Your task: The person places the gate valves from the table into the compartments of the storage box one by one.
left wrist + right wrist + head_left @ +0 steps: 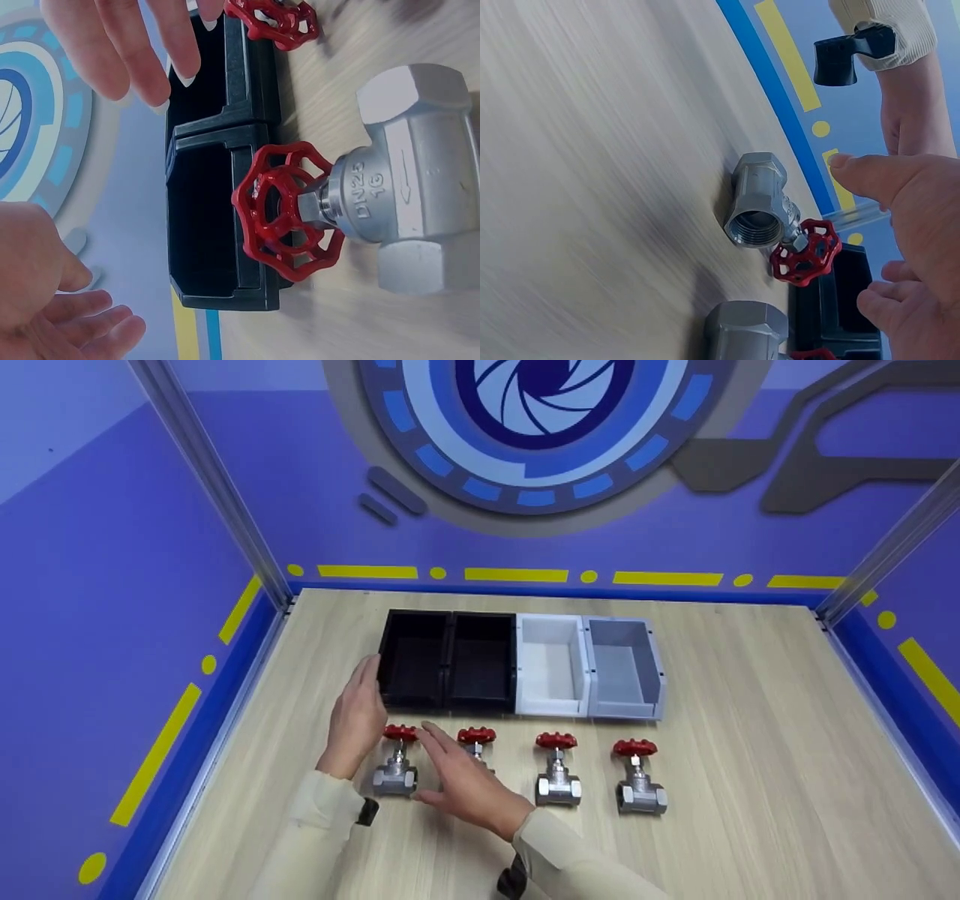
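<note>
In the head view a row of gate valves with red handwheels lies on the table. My left hand [358, 727], fingers extended, is beside the leftmost valve [396, 776], by the corner of the left black bin [412, 706]. Fingers spread, my right hand [472, 787] hovers over the second valve [478, 735] and hides most of its body. Neither hand grips anything. The left wrist view shows the leftmost valve's red handwheel [289, 210] close up, with "DN25 16" on its silver body. A threaded opening [755, 227] faces the camera in the right wrist view.
Behind the valves stands a joined row of bins: two black, one white [551, 707], one grey [626, 710]. The third valve [558, 787] and fourth valve [641, 795] lie to the right. Blue panels [90, 622] with metal posts enclose the wooden table [772, 750].
</note>
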A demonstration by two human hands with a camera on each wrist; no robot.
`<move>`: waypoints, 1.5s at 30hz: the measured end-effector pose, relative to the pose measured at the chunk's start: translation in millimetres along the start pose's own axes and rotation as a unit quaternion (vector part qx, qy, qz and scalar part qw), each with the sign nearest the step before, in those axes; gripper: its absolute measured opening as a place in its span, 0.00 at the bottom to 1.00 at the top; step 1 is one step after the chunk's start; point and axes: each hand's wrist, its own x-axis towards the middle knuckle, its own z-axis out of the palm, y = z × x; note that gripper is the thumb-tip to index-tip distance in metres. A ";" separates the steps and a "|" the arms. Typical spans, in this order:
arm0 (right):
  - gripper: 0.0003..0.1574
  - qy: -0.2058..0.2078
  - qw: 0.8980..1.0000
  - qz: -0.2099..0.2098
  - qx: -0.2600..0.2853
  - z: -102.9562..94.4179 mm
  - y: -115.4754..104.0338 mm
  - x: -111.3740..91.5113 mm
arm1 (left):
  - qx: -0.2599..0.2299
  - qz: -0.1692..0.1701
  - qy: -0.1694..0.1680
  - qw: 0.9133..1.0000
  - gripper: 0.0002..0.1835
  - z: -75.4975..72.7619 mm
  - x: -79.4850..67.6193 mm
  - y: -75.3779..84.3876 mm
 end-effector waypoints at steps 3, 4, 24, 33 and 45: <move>0.55 -0.002 1.000 -0.003 0.001 1.2 -1.3 1.6 | -0.001 0.006 0.005 1.000 0.22 -0.4 0.6 -1.9; 0.56 -0.002 1.000 -0.003 0.001 1.7 -1.5 2.2 | -0.002 0.007 0.005 1.000 0.22 -0.6 0.6 -2.3; 0.54 0.006 0.998 -0.013 -0.059 10.5 -5.3 10.4 | -0.006 -0.036 -0.041 0.999 0.22 0.2 4.1 -7.9; 0.56 -0.001 0.997 -0.006 -0.075 11.1 -8.9 15.7 | -0.006 -0.040 -0.047 0.998 0.23 0.8 9.4 -12.3; 0.56 0.006 0.997 -0.008 -0.076 15.5 -6.2 13.3 | 0.005 -0.045 -0.063 0.997 0.25 7.7 9.7 -15.9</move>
